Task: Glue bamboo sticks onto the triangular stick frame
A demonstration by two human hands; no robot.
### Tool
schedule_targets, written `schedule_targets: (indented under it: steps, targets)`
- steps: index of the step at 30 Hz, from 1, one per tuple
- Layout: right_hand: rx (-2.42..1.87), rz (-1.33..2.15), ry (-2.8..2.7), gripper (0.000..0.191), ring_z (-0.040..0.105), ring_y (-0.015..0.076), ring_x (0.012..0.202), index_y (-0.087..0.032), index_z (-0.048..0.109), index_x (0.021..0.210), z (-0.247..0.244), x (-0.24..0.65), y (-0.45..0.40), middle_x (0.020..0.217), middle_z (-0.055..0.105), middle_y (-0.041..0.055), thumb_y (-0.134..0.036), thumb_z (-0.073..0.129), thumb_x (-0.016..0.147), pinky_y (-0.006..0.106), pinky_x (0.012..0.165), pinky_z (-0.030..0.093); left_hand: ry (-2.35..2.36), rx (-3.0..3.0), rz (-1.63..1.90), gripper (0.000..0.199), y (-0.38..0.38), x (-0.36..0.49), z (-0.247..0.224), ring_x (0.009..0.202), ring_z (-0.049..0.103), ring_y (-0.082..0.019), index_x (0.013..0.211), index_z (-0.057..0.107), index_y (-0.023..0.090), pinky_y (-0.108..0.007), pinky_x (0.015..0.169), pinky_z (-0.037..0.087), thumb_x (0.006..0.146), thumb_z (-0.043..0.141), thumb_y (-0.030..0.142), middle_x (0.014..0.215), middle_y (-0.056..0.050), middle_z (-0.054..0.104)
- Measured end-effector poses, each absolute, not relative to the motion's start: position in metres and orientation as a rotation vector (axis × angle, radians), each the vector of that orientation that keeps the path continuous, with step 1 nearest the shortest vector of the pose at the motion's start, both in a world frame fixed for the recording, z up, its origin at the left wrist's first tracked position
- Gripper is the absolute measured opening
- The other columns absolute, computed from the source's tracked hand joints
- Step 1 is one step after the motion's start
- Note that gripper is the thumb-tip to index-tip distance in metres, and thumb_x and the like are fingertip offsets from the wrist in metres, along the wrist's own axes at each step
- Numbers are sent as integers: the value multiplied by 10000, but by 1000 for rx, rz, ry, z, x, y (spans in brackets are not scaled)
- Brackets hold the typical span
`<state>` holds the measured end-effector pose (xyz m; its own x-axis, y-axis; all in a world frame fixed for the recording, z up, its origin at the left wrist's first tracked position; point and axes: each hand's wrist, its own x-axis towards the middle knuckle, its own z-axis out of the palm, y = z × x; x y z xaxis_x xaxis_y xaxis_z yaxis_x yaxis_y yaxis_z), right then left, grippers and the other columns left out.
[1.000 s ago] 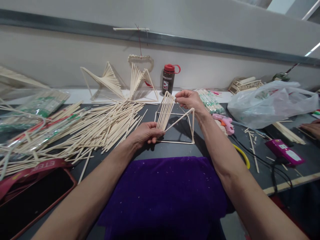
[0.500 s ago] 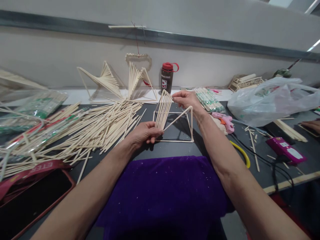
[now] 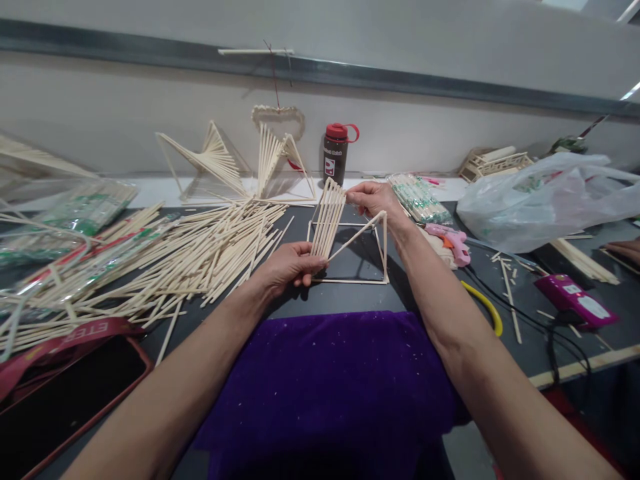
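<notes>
A small frame of pale wooden sticks (image 3: 350,281) stands on the grey table, with a slanted row of several sticks (image 3: 327,217) fanning up its left side. My left hand (image 3: 295,267) pinches the lower end of that row between thumb and fingers. At the row's upper right end, my right hand (image 3: 374,198) has thumb and fingertips closed on the end of a stick. The right fingertips partly hide that end. A raised peak of sticks (image 3: 384,217) forms the frame's right side.
Loose sticks (image 3: 220,253) spread left, beside a phone (image 3: 75,400). Behind stand two finished-looking stick models (image 3: 215,160) and a dark bottle (image 3: 335,157). To the right lie a pink glue gun (image 3: 453,243), a plastic bag (image 3: 540,200), a magenta device (image 3: 575,301) and cables. Purple cloth (image 3: 330,380) lies in front.
Both hands keep their places on the stick frame. The whole view has shifted very slightly; nothing else visibly differs.
</notes>
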<state>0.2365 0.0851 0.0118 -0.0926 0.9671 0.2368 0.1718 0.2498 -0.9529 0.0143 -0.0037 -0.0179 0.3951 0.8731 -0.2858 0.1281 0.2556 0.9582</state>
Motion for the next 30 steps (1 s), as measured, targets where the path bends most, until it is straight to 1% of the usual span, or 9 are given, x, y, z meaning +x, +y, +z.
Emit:
schedule_targets:
  steps: [6,10,15,17,19,23,27,30]
  targets:
    - [-1085,989,-1494,138,456,61,452,-154,693,746,9,236,86,625,635,-3,-281,717,700,215,432,327,1084,1250,653,178,-5,14,-17,351,443,-26,808,623,111,-145,306,228,718,727,223,587,4,596]
    - [-1073,999,-1481,126,456,65,453,-149,691,733,10,236,84,603,622,-8,-262,725,688,219,434,332,1055,1274,642,196,-6,14,-16,376,466,-27,831,632,108,-141,313,248,727,727,244,628,-8,609]
    - [-1074,1001,-1479,93,444,64,442,-146,689,727,11,236,83,567,596,-14,-230,714,696,223,435,340,965,1222,633,202,-5,10,-18,438,537,-33,846,639,108,-138,317,265,777,682,293,846,-80,676]
    - [-1087,992,-1490,98,450,68,449,-150,691,736,11,237,84,563,594,-12,-237,716,700,220,429,335,951,1199,632,200,-4,9,-18,450,552,-39,856,640,111,-140,315,264,788,668,297,869,-88,678]
    - [-1093,982,-1492,110,457,71,453,-152,692,738,10,237,85,575,603,-7,-251,721,700,218,421,329,968,1200,632,182,-4,10,-17,449,552,-40,857,642,111,-142,314,261,772,680,268,857,-85,677]
    - [-1065,987,-1487,122,463,66,445,-147,692,738,7,238,88,635,639,9,-259,724,703,221,418,328,1030,1228,637,155,-5,13,-16,432,536,-40,839,647,108,-149,317,262,737,700,213,763,-61,664]
    - [-1068,986,-1485,104,470,67,449,-144,693,747,6,238,89,652,642,15,-240,716,710,225,428,337,1054,1240,646,145,-5,15,-18,421,517,-44,820,649,110,-162,318,259,732,703,212,701,-51,655]
    - [-1071,981,-1495,108,465,64,448,-143,698,753,6,239,89,659,645,18,-241,712,711,223,426,331,1059,1251,655,151,-5,15,-20,415,510,-44,810,644,112,-169,315,254,727,710,220,709,-56,660]
